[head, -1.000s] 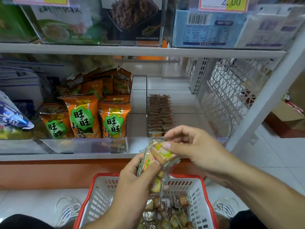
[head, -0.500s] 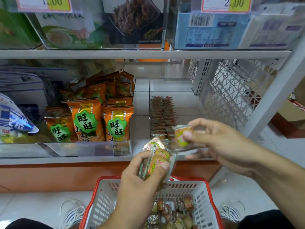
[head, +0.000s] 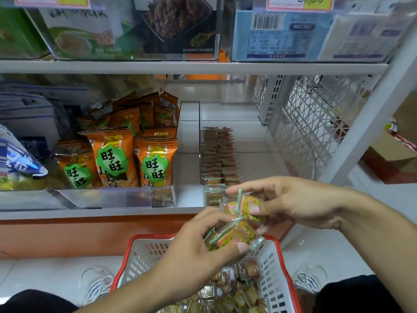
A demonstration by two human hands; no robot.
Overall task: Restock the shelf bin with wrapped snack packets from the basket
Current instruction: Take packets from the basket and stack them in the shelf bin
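Note:
A white basket with a red rim [head: 274,242] sits low in front of me, holding several wrapped snack packets [head: 239,290]. My left hand [head: 198,247] grips a small bunch of clear-wrapped packets [head: 232,236] above the basket. My right hand [head: 291,199] pinches one or two packets [head: 239,205] just above that bunch, in front of the shelf edge. Behind it stands the clear shelf bin [head: 248,109], with two rows of the same packets [head: 217,154] packed along its left side.
Orange snack bags [head: 135,159] fill the bin to the left. A white mesh side panel [head: 316,123] and an upright post [head: 372,123] close the shelf on the right. The upper shelf [head: 191,66] hangs above. My shoes flank the basket.
My right hand has come back down from the bin front to the bunch in my left hand and now pinches packets there. The view has tilted slightly.

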